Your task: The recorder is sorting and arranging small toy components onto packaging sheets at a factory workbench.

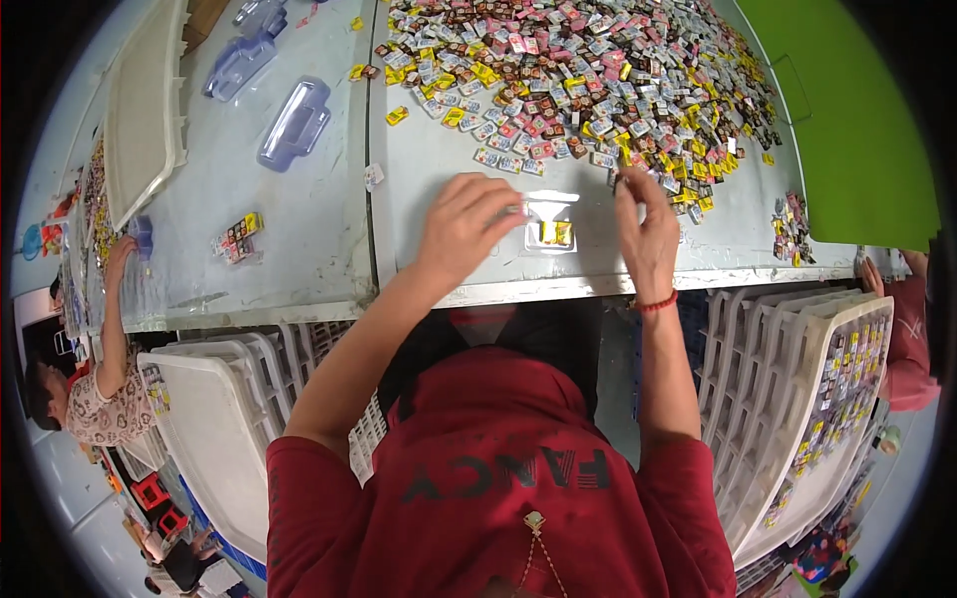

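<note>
My left hand [464,229] is closed in a pinch just left of a small clear plastic tray [550,246]. A small pinkish packet shows at its fingertips, partly hidden. The tray lies near the table's front edge with a few yellow packets [556,233] inside its lower part. To the right of the tray, my right hand [648,234] pinches a small dark brown packet [619,179] between thumb and fingers. Just beyond both hands spreads a big heap of small packets [588,80] in pink, white, yellow and brown.
Empty clear plastic trays [296,125] lie on the left table, near a filled one [239,237]. Stacked white crates [214,399] stand below left, more crates [768,389] below right. A green panel [867,110] borders the right. Co-workers sit at both sides.
</note>
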The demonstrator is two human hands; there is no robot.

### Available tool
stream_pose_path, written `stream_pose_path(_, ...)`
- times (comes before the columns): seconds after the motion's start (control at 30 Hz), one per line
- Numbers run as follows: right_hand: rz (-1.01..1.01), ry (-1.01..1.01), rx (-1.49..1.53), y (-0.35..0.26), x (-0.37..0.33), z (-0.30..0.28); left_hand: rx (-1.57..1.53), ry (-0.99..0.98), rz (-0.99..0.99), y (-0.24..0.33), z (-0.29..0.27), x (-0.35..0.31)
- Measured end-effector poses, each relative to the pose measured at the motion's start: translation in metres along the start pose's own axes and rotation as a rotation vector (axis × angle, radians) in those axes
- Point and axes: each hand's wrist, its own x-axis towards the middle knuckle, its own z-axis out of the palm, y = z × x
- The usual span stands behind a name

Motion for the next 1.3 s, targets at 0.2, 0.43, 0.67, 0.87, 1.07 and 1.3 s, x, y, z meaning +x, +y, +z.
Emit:
stream_pose_path(0.2, -0.106, 0.06, -0.22, 0.006, -0.02, 0.009, -0.072, -0.056, 0.068, 0.009, 0.039, 0.015)
stream_pose_path(0.43, -0.14, -0.032, -0.261, 0.001, -0.023, 0.016, -0.017, -0.093, 0.04, 0.001, 0.041, 0.006)
stream_pose_path(0.67, -0.24, -0.035, -0.41, 0.0, -0.023, 0.023, -0.032, -0.073, 0.085, 0.002, 0.039, 0.0)
stream_pose_path(0.87, -0.285, 0.007, -0.454, 0.001, -0.03, 0.027, -0.001, -0.031, 0.095, 0.002, 0.043, -0.002)
stream_pose_path(1.07, -0.333, 0.112, -0.447, 0.006, -0.035, 0.035, 0.007, 0.009, 0.026, 0.004, 0.048, -0.002)
stream_pose_path(1.3, -0.354, 0.096, -0.428, 0.01, -0.038, 0.035, 0.017, -0.061, 0.023, 0.008, 0.041, 0.0)
